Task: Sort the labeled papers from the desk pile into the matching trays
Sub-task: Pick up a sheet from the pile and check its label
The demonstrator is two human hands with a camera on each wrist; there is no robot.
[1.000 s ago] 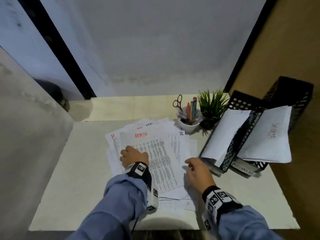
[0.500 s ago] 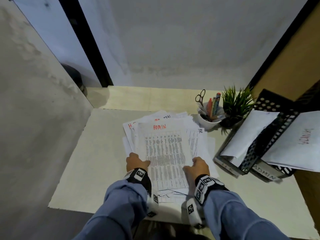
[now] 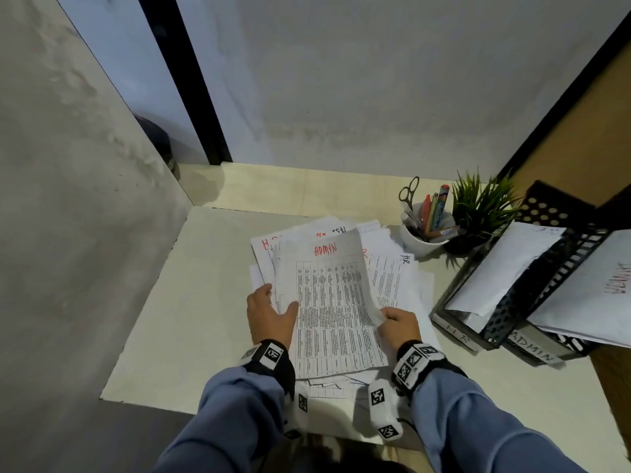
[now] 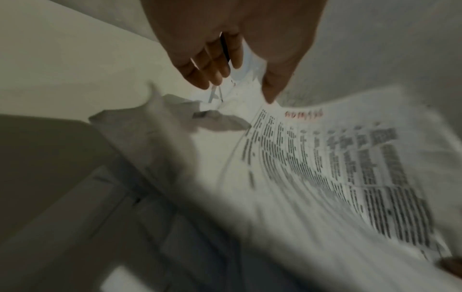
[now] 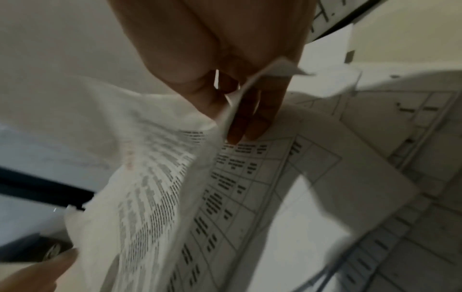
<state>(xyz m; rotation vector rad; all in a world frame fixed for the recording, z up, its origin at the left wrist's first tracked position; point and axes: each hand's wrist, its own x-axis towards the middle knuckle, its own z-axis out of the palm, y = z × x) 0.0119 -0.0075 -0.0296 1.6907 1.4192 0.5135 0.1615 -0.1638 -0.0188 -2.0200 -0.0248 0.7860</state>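
Now, over the pale desk (image 3: 170,319), right hand (image 3: 397,331) pinches ADMIN sheet (image 3: 334,302), left hand (image 3: 268,315) touches it.

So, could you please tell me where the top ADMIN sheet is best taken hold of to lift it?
Take the ADMIN sheet by its right long edge, coming from the right: that edge curls up off the pile, so fingers fit under it. The right hand pinches it there.

head: high, looks down on worktop (image 3: 211,302) | wrists: close-up along fingers (image 4: 200,73) | shared: ADMIN sheet (image 3: 334,319)
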